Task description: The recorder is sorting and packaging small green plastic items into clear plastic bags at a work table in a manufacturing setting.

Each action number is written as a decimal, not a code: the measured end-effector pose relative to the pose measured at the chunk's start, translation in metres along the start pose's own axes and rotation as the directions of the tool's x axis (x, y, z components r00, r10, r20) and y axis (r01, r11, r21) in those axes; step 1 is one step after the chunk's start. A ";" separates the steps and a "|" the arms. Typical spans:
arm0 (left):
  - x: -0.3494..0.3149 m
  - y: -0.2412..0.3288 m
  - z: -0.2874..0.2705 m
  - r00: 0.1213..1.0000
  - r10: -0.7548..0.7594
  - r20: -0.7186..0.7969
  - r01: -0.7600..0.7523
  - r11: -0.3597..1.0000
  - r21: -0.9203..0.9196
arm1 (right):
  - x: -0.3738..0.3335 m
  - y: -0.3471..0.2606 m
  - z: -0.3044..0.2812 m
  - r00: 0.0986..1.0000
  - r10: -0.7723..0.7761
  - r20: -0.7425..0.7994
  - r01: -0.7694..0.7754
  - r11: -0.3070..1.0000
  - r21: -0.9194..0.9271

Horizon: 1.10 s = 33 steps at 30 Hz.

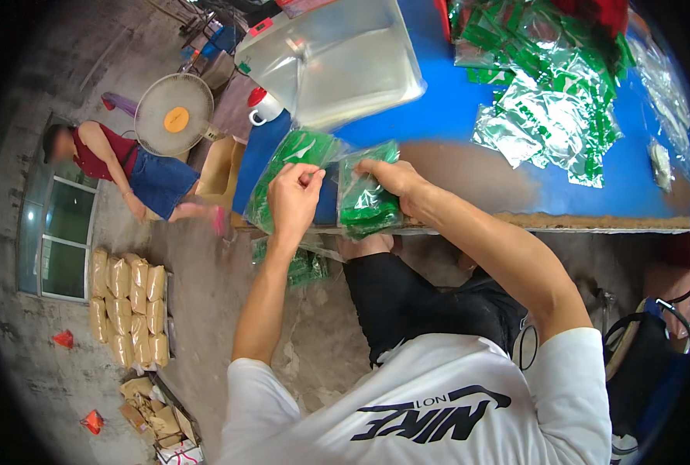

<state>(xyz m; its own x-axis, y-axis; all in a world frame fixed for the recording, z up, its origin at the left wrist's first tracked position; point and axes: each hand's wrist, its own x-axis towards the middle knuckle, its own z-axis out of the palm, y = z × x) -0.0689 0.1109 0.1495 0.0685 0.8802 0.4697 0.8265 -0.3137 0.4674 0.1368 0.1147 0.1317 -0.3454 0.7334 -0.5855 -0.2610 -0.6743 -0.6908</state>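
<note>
My left hand [294, 198] is closed, thumb and fingers pinched together over a clear bag of green packets [306, 146] at the table's front left. What the pinch holds, if anything, is too small to make out. Just to the right, my right hand [399, 183] grips a second clear bag of green packets [364, 208], its thumb and fingertips on the upper part. This bag lies at the front edge of the blue table [453, 116]. Below that edge, more green packets [306, 267] show behind my left forearm.
A heap of green and silver packets [554, 108] covers the right back. Large clear plastic bags [352, 70] lie behind my hands, beside a white mug with red lid [265, 107]. A fan [176, 116], a person [128, 167] and stacked sacks [132, 310] stand left.
</note>
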 end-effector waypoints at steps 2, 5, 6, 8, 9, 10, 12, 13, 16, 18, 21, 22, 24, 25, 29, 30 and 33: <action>0.003 0.006 0.002 0.998 0.066 0.013 -0.067 0.996 0.055 | 0.010 0.019 0.003 0.993 -0.028 0.114 0.030 0.999 -0.015; 0.003 0.011 0.002 0.999 0.032 0.041 -0.033 0.999 0.031 | 0.047 0.046 0.014 0.978 -0.057 0.202 0.082 0.990 -0.116; 0.001 0.010 0.000 0.999 0.022 0.027 -0.024 0.998 0.066 | 0.049 0.042 0.019 0.972 -0.062 0.227 0.039 0.994 0.104; 0.003 0.025 -0.005 0.998 0.053 0.015 -0.054 0.997 0.056 | 0.042 0.027 0.016 0.974 -0.106 0.201 0.034 0.943 0.332; 0.005 0.034 -0.007 0.995 0.099 0.011 -0.100 0.994 0.037 | 0.034 0.023 0.015 0.971 -0.096 0.219 0.044 0.972 0.233; 0.007 0.039 -0.008 0.993 0.116 0.018 -0.116 0.993 0.032 | 0.025 0.021 0.019 0.942 -0.087 0.325 0.036 0.987 0.158; 0.007 0.048 -0.008 0.994 0.106 0.034 -0.106 0.994 0.026 | 0.020 0.024 0.024 0.911 -0.084 0.403 0.078 0.996 0.032; 0.009 0.052 -0.006 0.993 0.103 0.049 -0.104 0.994 0.015 | 0.023 0.021 0.023 0.911 -0.086 0.404 0.080 0.996 0.030; 0.020 0.072 -0.001 0.983 0.182 0.038 -0.182 0.983 0.008 | 0.029 0.006 0.020 0.898 -0.241 0.368 0.273 0.961 -0.037; 0.027 0.083 0.001 0.971 0.240 0.003 -0.239 0.971 -0.022 | 0.030 -0.014 0.024 0.904 -0.254 0.344 0.336 0.920 -0.203; 0.035 0.091 0.000 0.959 0.272 -0.075 -0.282 0.939 -0.196 | 0.051 -0.025 0.020 0.891 -0.264 0.370 0.375 0.887 -0.269; 0.035 0.093 -0.001 0.957 0.281 -0.073 -0.289 0.945 -0.155 | 0.059 -0.027 0.017 0.871 -0.248 0.424 0.389 0.876 -0.286; 0.027 0.089 0.008 0.959 0.271 -0.078 -0.281 0.940 -0.194 | 0.069 -0.017 0.013 0.872 -0.239 0.427 0.376 0.886 -0.270; 0.023 0.083 0.012 0.965 0.249 -0.082 -0.261 0.940 -0.218 | 0.051 -0.006 0.010 0.911 -0.273 0.309 0.325 0.937 -0.128; 0.019 0.100 0.049 0.976 0.188 -0.114 -0.216 0.918 -0.334 | 0.008 0.034 -0.035 0.889 -0.357 0.286 0.077 0.733 0.676; 0.016 0.108 0.055 0.975 0.190 -0.119 -0.220 0.910 -0.351 | -0.004 0.040 -0.034 0.897 -0.381 0.225 0.116 0.694 0.710; 0.008 0.139 0.084 0.968 0.222 -0.120 -0.251 0.882 -0.400 | -0.001 0.050 -0.046 0.812 -0.583 -0.037 0.495 0.654 0.572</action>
<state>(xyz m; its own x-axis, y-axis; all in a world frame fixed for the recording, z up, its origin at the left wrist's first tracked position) 0.0932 0.1047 0.1554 0.1826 0.7395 0.6479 0.4881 -0.6402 0.5932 0.1662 0.0844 0.0784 -0.0951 0.9915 -0.0883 -0.8572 -0.1267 -0.4991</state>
